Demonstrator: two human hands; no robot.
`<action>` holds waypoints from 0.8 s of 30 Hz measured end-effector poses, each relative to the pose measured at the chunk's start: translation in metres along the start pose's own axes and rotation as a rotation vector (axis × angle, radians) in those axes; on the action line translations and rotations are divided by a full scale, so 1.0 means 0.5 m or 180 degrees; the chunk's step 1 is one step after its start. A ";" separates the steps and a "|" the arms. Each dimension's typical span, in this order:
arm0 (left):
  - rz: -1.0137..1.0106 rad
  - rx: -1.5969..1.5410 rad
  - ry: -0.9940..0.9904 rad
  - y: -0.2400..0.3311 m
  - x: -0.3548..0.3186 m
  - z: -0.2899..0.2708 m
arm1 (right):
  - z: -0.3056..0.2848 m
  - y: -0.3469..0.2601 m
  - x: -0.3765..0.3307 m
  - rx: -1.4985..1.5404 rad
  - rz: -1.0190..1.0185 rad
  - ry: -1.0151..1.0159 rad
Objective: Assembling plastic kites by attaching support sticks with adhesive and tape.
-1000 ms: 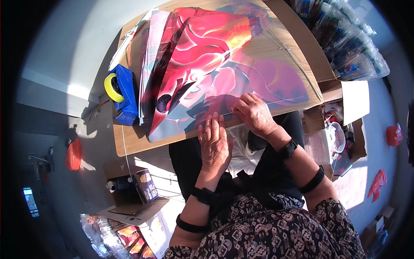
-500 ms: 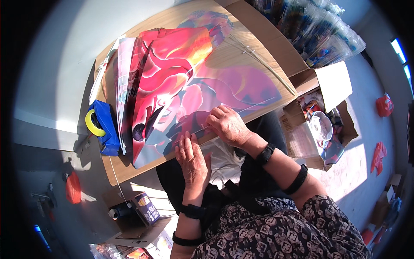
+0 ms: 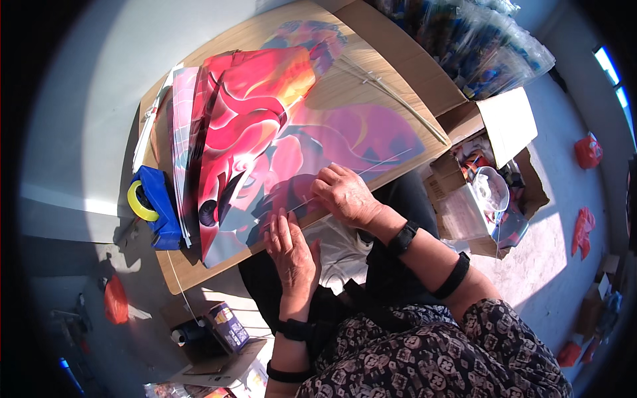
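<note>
A sheet printed in red, pink, purple and grey (image 3: 391, 129) lies on a wooden tabletop (image 3: 179, 277), its lower edge towards me. Along that edge runs a thin pale rod (image 3: 387, 162), slanting up to the right. My right hand (image 3: 348, 198) is closed in a pinch on the rod, knuckles up. Left of it, my left hand (image 3: 290, 255) rests its stretched fingers on the sheet's near edge, by the rod's lower end. Several folded red printed sheets (image 3: 249, 103) are stacked on the left part of the tabletop.
A blue tape dispenser (image 3: 162, 215) with a yellow tape roll (image 3: 141, 201) sits at the table's left edge. Several thin sticks (image 3: 391, 95) lie at the far right. Beside the table stands an open cardboard box (image 3: 458, 205) holding a white tub (image 3: 490, 189); bagged goods (image 3: 491, 50) are behind.
The whole view has shifted slightly, so the table appears a little further left. Both hands keep nearly the same places on the sheet and rod.
</note>
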State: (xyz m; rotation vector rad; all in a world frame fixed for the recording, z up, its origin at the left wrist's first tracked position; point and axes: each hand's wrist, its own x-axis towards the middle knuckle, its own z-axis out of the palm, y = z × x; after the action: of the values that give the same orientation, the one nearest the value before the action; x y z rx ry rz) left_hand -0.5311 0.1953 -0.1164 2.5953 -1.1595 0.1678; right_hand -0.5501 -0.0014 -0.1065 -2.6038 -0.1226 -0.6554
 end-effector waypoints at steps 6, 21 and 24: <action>-0.0055 0.0136 0.0066 0.003 0.000 0.002 | -0.003 -0.002 0.002 0.0049 -0.0011 0.0040; -0.0089 0.0057 0.0062 0.008 0.002 -0.003 | -0.002 -0.004 0.002 0.0024 0.0004 -0.0056; -0.0140 -0.0099 -0.0017 0.008 0.004 -0.017 | -0.003 -0.007 0.006 0.0055 0.0005 -0.0079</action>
State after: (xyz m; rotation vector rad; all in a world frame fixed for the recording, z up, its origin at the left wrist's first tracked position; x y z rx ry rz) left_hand -0.5325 0.1943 -0.1070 2.5932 -1.0969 0.1322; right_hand -0.5486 0.0009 -0.1026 -2.5958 -0.1335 -0.6192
